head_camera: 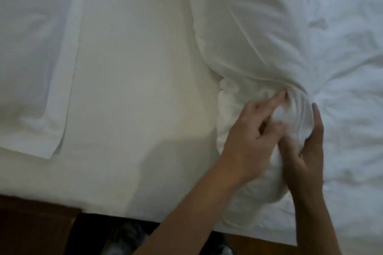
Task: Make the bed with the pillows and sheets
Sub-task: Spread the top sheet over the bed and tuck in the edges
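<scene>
Head view: both hands are working a bunched white sheet (238, 126) near the mattress's near edge (145, 211). Left hand (246, 138) is pinching folds; right hand (306, 151), fingers straight, is pressing it. Pillow (31, 58) is lying far left; smooth sheet lies between. No writing readable.

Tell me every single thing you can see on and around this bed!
pillow: one, white, lying flat at the left of the bed.
sheet: one, cream white, smooth across the middle of the bed.
bunched bedding: one, white, gathered into folds right of the middle.
rumpled cover: one, white, wrinkled, at the right.
wooden furniture: one, dark brown, bottom left below the bed edge.
left hand: one, fingers in the bunched folds; grip blurred.
right hand: one, fingers straight against the right side of the bunch.
</scene>
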{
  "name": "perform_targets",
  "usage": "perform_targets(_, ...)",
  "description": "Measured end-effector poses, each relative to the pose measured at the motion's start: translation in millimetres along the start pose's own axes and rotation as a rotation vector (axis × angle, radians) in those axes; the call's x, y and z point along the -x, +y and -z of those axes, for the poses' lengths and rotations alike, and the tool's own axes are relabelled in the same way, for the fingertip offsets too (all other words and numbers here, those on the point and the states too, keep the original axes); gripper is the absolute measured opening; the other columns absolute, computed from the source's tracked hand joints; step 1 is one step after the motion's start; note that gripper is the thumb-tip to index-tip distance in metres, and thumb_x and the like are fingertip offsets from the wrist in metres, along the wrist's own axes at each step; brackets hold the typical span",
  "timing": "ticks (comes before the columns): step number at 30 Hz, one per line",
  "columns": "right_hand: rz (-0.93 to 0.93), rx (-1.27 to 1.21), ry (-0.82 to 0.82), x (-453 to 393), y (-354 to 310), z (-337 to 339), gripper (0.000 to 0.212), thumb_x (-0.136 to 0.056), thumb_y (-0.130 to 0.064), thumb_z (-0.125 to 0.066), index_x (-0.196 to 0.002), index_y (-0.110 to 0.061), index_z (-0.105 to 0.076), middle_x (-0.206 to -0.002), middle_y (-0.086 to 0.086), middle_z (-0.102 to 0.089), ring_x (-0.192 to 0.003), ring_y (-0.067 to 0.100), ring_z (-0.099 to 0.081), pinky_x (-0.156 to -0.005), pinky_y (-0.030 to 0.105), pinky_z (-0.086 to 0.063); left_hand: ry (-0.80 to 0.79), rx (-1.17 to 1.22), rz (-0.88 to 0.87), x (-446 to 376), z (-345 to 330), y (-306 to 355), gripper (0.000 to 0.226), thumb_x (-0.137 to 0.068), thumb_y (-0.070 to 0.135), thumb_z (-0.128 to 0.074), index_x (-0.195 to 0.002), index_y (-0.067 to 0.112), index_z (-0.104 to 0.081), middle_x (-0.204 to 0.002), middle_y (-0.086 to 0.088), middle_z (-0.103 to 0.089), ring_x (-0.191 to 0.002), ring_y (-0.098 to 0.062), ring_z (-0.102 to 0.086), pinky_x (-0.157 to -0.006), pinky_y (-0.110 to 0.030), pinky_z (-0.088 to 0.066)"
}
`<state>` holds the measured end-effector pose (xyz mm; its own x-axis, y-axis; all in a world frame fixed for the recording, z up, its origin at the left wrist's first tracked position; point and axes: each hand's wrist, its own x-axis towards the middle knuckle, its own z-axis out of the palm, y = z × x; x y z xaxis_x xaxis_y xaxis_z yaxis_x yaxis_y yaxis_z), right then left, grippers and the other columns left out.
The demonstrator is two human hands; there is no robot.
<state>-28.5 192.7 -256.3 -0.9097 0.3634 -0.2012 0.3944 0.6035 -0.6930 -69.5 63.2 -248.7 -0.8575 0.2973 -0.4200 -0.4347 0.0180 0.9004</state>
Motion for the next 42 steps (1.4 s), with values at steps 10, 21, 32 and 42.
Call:
perform_targets(10,-0.045,0.096,0.220,-42.9,54.9,32.6,0.049,-0.087,-0.049,-0.053,-0.127,-0.020,-0.053,-0.114,-0.001,-0.061,-0.096,0.006,-0.059,-0.081,0.017,-0.045,-0.300,-0.028,0.113,-48.2,-42.7,-22.7,0.043,-0.103,0.021,-0.042,-0.146,0.020,-0.041,-0.149,0.005,-0.042,-0.131,-0.003,-0.040,-0.105,-0.008,-0.025)
perform_targets(21,-0.063,0.310,-0.032,-53.2,80.1,-0.6,0.048,-0.090,-0.051,-0.055,-0.122,-0.015,-0.050,-0.092,-0.002,-0.059,-0.075,0.014,-0.046,-0.066,0.027,-0.030,0.664,-0.061,0.392,-66.3,9.0,-87.7,0.068,-0.088,0.032,-0.068,-0.146,0.014,-0.036,-0.143,-0.004,-0.046,-0.127,-0.018,-0.049,-0.101,-0.024,-0.038)
perform_targets(32,-0.113,0.269,0.064,-47.9,110.9,4.2,0.064,-0.094,-0.055,-0.045,-0.149,-0.030,-0.025,-0.125,0.008,-0.053,-0.110,0.024,-0.052,-0.078,0.030,-0.036,0.295,-0.033,0.113,-31.6,-38.4,-46.2,0.044,-0.072,0.028,-0.084,-0.111,0.026,-0.065,-0.100,0.016,-0.070,-0.092,0.003,-0.066,-0.077,-0.013,-0.052)
perform_targets(42,-0.232,-0.035,-0.272,-2.1,34.3,-42.7,0.054,-0.085,-0.056,-0.059,-0.126,-0.022,-0.053,-0.102,0.001,-0.068,-0.092,0.022,-0.063,-0.080,0.037,-0.051,0.345,-0.290,0.094,48.5,61.6,-33.3,0.036,-0.064,0.026,-0.084,-0.093,0.030,-0.062,-0.075,0.036,-0.065,-0.076,0.018,-0.061,-0.063,-0.002,-0.043)
